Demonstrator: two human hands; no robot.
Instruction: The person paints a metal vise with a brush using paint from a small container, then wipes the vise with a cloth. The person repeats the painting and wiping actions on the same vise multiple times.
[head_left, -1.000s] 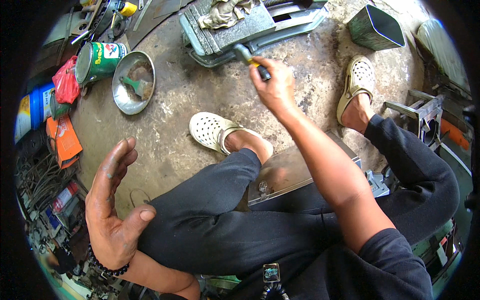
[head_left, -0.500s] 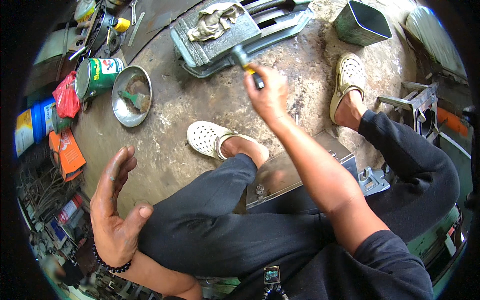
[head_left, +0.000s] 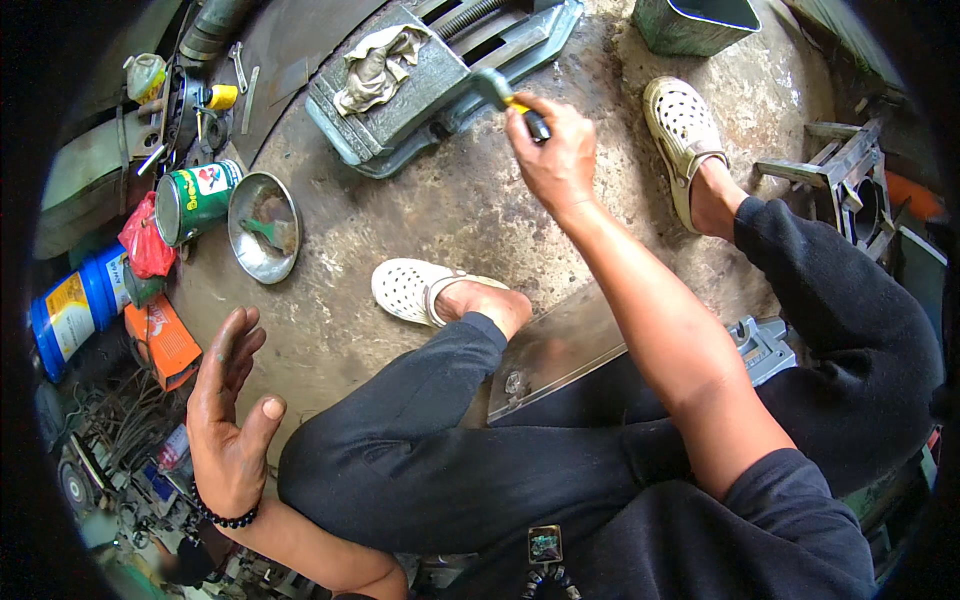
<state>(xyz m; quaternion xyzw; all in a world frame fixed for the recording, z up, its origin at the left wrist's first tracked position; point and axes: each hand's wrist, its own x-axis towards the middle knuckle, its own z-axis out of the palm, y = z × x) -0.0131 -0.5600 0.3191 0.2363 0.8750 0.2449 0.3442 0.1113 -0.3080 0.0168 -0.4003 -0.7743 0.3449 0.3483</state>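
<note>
My right hand [head_left: 562, 160] grips a hammer [head_left: 497, 90] by its yellow-and-black handle; its grey head points away from me, beside the vise's right side. That machine vise [head_left: 400, 110], large and grey, rests on the floor with its jaw and screw toward the far right. A crumpled, stained rag [head_left: 378, 70] lies on its flat top. At the left my left hand [head_left: 228, 430] is raised, empty, thumb apart from the fingers, with dark smudges on the skin. Nearest to it on the floor is a metal bowl [head_left: 262, 262] holding a green-handled brush [head_left: 262, 232].
Left of the bowl stand a green can [head_left: 195, 205], a red plastic bag [head_left: 148, 243], a blue bucket [head_left: 85, 305] and an orange box [head_left: 163, 345]. A dark square bin [head_left: 695, 35] is far right. A metal frame [head_left: 835, 180] stands beyond my right leg; a metal case [head_left: 560, 350] lies between my legs.
My view has shifted, so the vise and bin sit further left. The right hand and hammer have moved slightly right and up relative to the vise. The left hand stays raised and empty.
</note>
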